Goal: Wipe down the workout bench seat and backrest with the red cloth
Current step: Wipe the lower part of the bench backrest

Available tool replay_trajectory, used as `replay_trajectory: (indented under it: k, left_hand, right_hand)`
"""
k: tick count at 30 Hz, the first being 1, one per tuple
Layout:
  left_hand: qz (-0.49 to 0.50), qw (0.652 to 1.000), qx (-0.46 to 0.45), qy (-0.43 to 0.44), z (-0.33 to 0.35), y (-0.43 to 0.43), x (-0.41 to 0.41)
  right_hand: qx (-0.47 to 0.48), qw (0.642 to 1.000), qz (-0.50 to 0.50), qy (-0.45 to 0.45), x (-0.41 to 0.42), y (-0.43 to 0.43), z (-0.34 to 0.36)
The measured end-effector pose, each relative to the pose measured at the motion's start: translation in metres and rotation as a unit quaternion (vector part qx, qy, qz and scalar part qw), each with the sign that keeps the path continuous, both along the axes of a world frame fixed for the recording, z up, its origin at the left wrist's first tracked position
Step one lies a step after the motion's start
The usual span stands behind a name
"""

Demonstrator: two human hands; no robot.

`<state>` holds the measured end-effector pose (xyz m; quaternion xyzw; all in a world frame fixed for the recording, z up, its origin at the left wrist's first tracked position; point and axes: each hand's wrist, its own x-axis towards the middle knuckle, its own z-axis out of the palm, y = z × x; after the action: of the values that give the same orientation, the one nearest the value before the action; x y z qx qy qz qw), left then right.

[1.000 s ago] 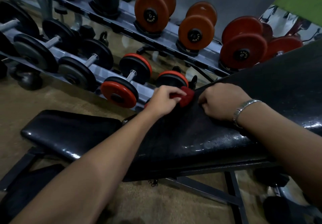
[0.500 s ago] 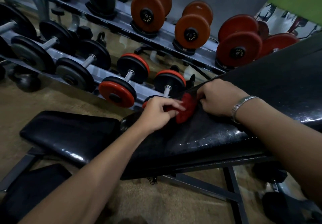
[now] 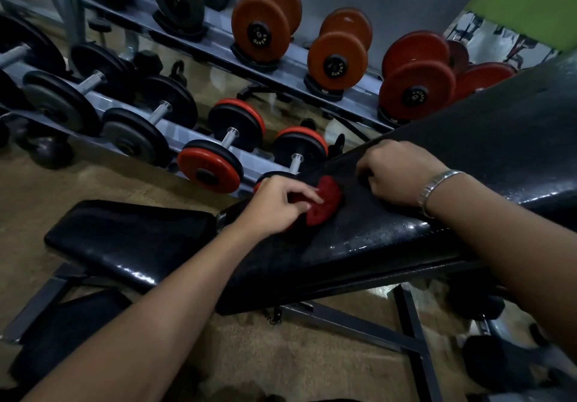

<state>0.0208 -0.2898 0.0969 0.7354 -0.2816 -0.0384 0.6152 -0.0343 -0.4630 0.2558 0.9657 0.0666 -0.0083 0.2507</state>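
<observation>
Gym floor, tiered grey rack of dumbbells (image 3: 175,139) behind. In front, inclined black padded backrest (image 3: 390,242), lower end close to flat black padded seat (image 3: 125,239). Near that lower end, crumpled red cloth (image 3: 327,204) pressed onto the pad, pinched under left hand (image 3: 278,204), likely for firm wiping pressure. Just beside but apart from it, right hand (image 3: 396,173), fingers curled on nothing visible, knuckles on the pad, seemingly bracing.
</observation>
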Motion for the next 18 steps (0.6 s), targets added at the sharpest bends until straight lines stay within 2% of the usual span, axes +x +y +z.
replay_trajectory:
  k: [3, 6, 9, 12, 15, 18]
  left_hand:
    - [0.038, 0.999, -0.021, -0.003, 0.009, -0.016, -0.005]
    - [0.012, 0.998, -0.063, 0.014, 0.005, -0.018, -0.024]
    - [-0.019, 0.999, -0.046, 0.017, -0.003, 0.000, -0.027]
    - [0.023, 1.000, -0.011, 0.007, -0.001, 0.002, -0.019]
    - [0.054, 0.997, -0.062, 0.010, 0.007, -0.014, -0.038]
    - [0.018, 0.995, -0.101, 0.005, 0.003, -0.012, -0.064]
  right_hand:
    - [-0.012, 1.000, 0.006, 0.012, -0.003, 0.004, -0.001]
    - [-0.006, 1.000, 0.004, 0.010, -0.006, 0.005, -0.003]
    - [-0.009, 1.000, 0.006, 0.003, -0.007, 0.002, -0.004]
    - [-0.011, 1.000, 0.003, -0.001, -0.004, 0.002, -0.007]
    - [-0.012, 1.000, -0.003, -0.005, -0.004, 0.003, -0.009]
    - [-0.016, 1.000, -0.002, -0.007, -0.007, 0.006, -0.008]
